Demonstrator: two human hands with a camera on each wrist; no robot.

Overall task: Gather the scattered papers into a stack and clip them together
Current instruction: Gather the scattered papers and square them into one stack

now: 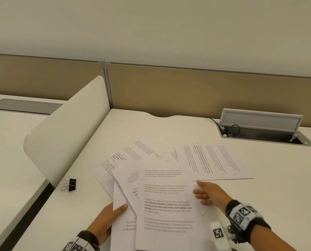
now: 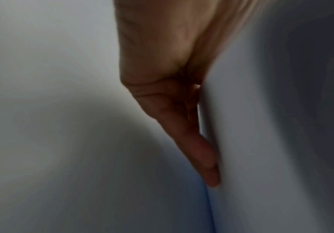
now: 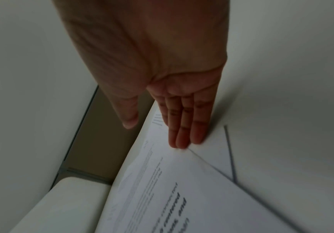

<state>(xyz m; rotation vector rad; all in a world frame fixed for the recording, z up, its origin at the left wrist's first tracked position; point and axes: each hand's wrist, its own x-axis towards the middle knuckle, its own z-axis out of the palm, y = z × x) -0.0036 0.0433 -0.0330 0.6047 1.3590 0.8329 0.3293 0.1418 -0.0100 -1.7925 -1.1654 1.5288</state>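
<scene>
Several printed white papers (image 1: 169, 200) lie overlapping on the white desk (image 1: 277, 187). My left hand (image 1: 113, 214) grips a loose bunch of sheets at their left edge, thumb on top. In the left wrist view its thumb (image 2: 197, 149) presses against the paper (image 2: 261, 126). My right hand (image 1: 208, 193) reaches flat with straight fingers over the right edge of the top sheet, toward a far sheet (image 1: 212, 160). The right wrist view shows its fingertips (image 3: 184, 138) touching the papers (image 3: 178, 189). A black binder clip (image 1: 70, 184) lies on the desk, left of the papers.
A white curved divider (image 1: 66, 140) rises along the desk's left side. A tan partition panel (image 1: 187, 91) closes the back. An open cable box with a raised lid (image 1: 261, 124) sits at the back right.
</scene>
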